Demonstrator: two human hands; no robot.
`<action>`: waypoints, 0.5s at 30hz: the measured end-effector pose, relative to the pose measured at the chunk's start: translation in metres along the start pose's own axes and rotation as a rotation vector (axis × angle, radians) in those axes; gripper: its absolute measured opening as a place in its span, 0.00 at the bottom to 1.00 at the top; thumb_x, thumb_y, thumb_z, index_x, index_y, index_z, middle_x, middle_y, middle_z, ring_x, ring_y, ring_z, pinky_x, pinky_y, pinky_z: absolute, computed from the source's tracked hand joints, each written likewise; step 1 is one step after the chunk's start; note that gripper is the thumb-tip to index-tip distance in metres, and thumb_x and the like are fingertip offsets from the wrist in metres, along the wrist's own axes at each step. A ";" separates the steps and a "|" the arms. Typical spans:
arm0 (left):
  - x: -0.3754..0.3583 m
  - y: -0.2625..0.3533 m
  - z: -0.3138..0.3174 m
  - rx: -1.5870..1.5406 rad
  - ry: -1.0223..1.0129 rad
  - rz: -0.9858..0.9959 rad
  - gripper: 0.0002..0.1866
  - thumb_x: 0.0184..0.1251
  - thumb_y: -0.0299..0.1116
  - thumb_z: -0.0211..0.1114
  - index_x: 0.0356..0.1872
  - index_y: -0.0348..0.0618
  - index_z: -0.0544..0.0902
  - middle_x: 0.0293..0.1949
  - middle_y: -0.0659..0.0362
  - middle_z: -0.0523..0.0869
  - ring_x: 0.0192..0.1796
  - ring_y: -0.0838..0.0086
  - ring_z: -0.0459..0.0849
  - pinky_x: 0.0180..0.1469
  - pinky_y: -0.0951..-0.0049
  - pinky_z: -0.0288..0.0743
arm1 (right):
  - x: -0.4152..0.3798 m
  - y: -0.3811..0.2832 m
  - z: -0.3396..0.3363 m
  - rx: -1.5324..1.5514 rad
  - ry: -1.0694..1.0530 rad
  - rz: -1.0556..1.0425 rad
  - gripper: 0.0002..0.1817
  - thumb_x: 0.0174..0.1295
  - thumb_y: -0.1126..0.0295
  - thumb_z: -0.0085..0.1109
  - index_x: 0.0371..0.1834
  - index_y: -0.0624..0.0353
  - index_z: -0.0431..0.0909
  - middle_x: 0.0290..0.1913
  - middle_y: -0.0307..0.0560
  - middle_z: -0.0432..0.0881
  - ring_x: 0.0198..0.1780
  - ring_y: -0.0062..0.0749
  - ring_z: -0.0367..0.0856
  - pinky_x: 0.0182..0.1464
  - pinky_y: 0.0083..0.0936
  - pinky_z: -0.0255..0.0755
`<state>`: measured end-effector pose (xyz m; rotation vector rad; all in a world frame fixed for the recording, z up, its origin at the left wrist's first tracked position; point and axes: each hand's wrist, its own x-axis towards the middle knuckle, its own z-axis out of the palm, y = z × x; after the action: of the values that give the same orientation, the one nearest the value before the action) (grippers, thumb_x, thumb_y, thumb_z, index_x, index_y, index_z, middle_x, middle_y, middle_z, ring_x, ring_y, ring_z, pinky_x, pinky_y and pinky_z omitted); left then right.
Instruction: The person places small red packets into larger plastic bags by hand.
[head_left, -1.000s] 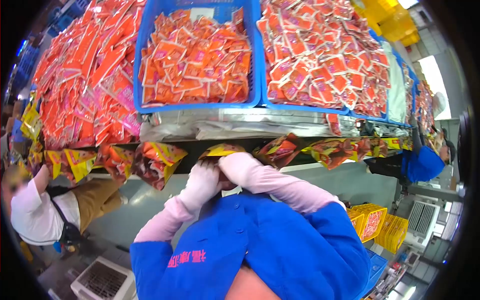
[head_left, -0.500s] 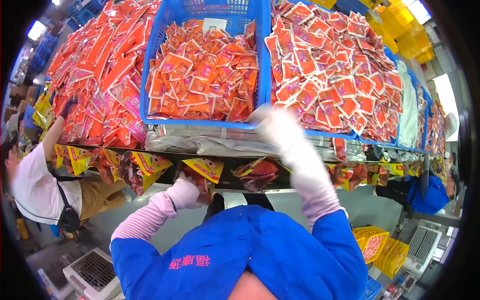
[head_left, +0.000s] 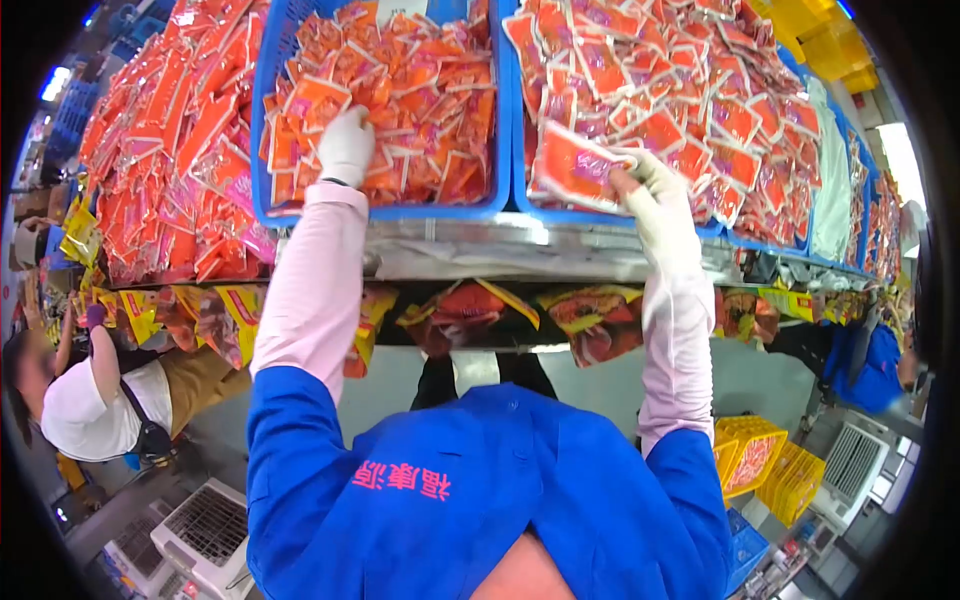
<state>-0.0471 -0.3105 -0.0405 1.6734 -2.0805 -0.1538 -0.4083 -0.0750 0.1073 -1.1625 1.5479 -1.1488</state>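
Observation:
My right hand (head_left: pixel 660 205), in a white glove, pinches a flat red sachet (head_left: pixel 577 168) with white edges. It is over the front of the right blue crate (head_left: pixel 590 208), which is heaped with similar sachets. My left hand (head_left: pixel 347 150), also gloved, reaches into the middle blue crate (head_left: pixel 440 211). Its fingers are closed at the corner of an orange sachet (head_left: pixel 316 98) on the pile there; the fingertips are partly hidden. Below the crates, an open yellow-and-red pouch (head_left: pixel 465 305) stands in the line in front of me, with another pouch (head_left: pixel 592 315) to its right.
Long red packets (head_left: pixel 190 130) are heaped at the left. A metal ledge with plastic sheeting (head_left: pixel 470 250) runs between crates and pouches. A co-worker in white (head_left: pixel 85 405) works at the left, another in blue (head_left: pixel 868 365) at the right. Yellow crates (head_left: pixel 750 455) stand behind on the right.
My left hand has left a pouch and moved up into the middle crate. My right hand has moved right and now holds a red sachet. The pouches have shifted along the line.

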 end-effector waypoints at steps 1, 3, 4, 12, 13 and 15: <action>-0.007 0.001 -0.021 -0.056 -0.093 -0.067 0.12 0.65 0.38 0.63 0.45 0.46 0.87 0.42 0.45 0.89 0.46 0.50 0.88 0.48 0.53 0.81 | -0.025 -0.019 0.019 0.168 -0.140 -0.096 0.10 0.69 0.71 0.62 0.50 0.59 0.85 0.43 0.38 0.89 0.50 0.23 0.85 0.55 0.21 0.76; -0.025 0.008 -0.066 -0.210 -0.177 -0.155 0.14 0.63 0.37 0.67 0.46 0.43 0.86 0.37 0.47 0.89 0.39 0.56 0.89 0.45 0.57 0.80 | -0.058 -0.040 0.057 -0.040 -0.416 -0.079 0.11 0.68 0.73 0.62 0.52 0.59 0.86 0.47 0.44 0.90 0.51 0.26 0.86 0.57 0.28 0.78; -0.039 0.011 -0.079 -0.207 -0.171 -0.158 0.14 0.63 0.37 0.67 0.46 0.43 0.86 0.37 0.47 0.89 0.39 0.56 0.89 0.45 0.57 0.80 | -0.068 -0.050 0.082 -0.289 -0.549 -0.101 0.12 0.68 0.70 0.61 0.52 0.59 0.85 0.46 0.50 0.89 0.49 0.36 0.88 0.54 0.32 0.79; -0.188 0.013 -0.180 -1.062 -0.372 -0.287 0.05 0.66 0.20 0.62 0.41 0.39 0.78 0.36 0.66 0.82 0.39 0.86 0.77 0.44 0.81 0.74 | -0.063 0.114 0.262 -0.824 -0.978 0.072 0.19 0.67 0.58 0.58 0.56 0.52 0.87 0.57 0.50 0.88 0.54 0.44 0.87 0.55 0.36 0.78; -0.204 0.016 -0.185 -1.154 -0.354 -0.370 0.06 0.66 0.19 0.63 0.40 0.39 0.77 0.36 0.67 0.81 0.39 0.86 0.77 0.45 0.81 0.74 | -0.059 0.114 0.274 -0.816 -0.978 0.214 0.19 0.68 0.56 0.58 0.56 0.52 0.87 0.57 0.49 0.88 0.54 0.43 0.87 0.55 0.36 0.78; -0.234 0.011 -0.179 -1.273 -0.279 -0.384 0.08 0.69 0.19 0.64 0.45 0.39 0.76 0.43 0.63 0.83 0.46 0.80 0.84 0.51 0.78 0.80 | -0.057 0.124 0.299 -0.815 -0.975 0.350 0.20 0.68 0.55 0.58 0.55 0.53 0.87 0.57 0.48 0.88 0.53 0.42 0.87 0.54 0.36 0.78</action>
<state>0.0536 -0.0511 0.0558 1.1590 -1.1910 -1.5177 -0.1319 -0.0529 -0.0686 -1.5325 1.3084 0.3641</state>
